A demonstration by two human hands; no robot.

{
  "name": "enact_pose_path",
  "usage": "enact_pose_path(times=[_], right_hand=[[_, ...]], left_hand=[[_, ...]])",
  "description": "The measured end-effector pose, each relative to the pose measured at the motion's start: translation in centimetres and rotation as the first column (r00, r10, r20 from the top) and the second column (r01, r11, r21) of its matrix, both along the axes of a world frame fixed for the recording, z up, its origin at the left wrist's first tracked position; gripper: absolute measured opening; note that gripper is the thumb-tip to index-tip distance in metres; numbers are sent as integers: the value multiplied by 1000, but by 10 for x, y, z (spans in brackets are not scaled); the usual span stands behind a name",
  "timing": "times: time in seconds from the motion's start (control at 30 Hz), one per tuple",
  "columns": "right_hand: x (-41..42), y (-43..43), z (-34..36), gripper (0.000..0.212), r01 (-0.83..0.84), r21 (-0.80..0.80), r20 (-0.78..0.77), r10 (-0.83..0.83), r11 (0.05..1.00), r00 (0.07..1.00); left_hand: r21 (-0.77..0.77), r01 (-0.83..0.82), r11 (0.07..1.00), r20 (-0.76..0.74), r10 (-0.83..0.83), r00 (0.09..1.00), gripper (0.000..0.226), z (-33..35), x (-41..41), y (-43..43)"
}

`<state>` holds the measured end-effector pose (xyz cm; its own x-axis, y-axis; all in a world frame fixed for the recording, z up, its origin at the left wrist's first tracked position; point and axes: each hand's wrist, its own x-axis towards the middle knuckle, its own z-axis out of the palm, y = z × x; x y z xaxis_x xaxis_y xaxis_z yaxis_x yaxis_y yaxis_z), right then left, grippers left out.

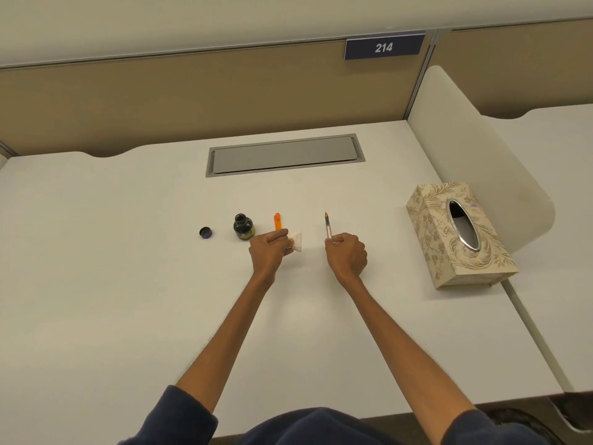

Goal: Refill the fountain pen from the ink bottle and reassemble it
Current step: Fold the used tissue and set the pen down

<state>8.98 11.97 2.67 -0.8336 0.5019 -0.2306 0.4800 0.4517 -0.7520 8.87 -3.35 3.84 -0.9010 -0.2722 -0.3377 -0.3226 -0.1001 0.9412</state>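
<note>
Tissue (296, 243) sits pinched in the curled fingers of the left hand (269, 250), about midway between the near and far edges of the desk (128, 284); the right hand (347, 253) grips the nib section (327, 227) of the pen by its lower end, fingers closed round it, nib pointing toward the far edge; the hands are apart. The ink bottle (243, 227) stands open just beside the left hand, its cap (205, 232) further toward the left edge; the orange pen part (277, 221) lies just beyond the left hand. The step seems to be wiping the nib after filling; bring tissue to nib, blot gently, keep the nib raised so nothing drips, and steer the left wrist clear of the open bottle.
</note>
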Motion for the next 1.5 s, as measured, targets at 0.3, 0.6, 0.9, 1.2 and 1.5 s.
enact_pose_path(times=[0.3,0.6,0.9,1.2,1.5], right_hand=[[-5,-5,-14,14,-38,74,37,36,997,999],[-9,-3,-21,15,-51,67,16,50,996,999],[-5,3,-21,27,-108,76,-5,108,991,994],[3,19,-17,44,-186,29,-82,187,982,979],[4,-3,29,28,-462,-286,-316,372,840,873]], left_hand=[[8,-27,1000,21,27,999,33,-5,2,-3],[7,-6,1000,18,6,1000,33,-6,1,-3],[12,15,1000,17,-15,1000,34,-6,-3,-2],[74,50,996,26,-52,998,34,-6,-5,1],[172,104,980,-38,-99,994,32,12,-2,3]])
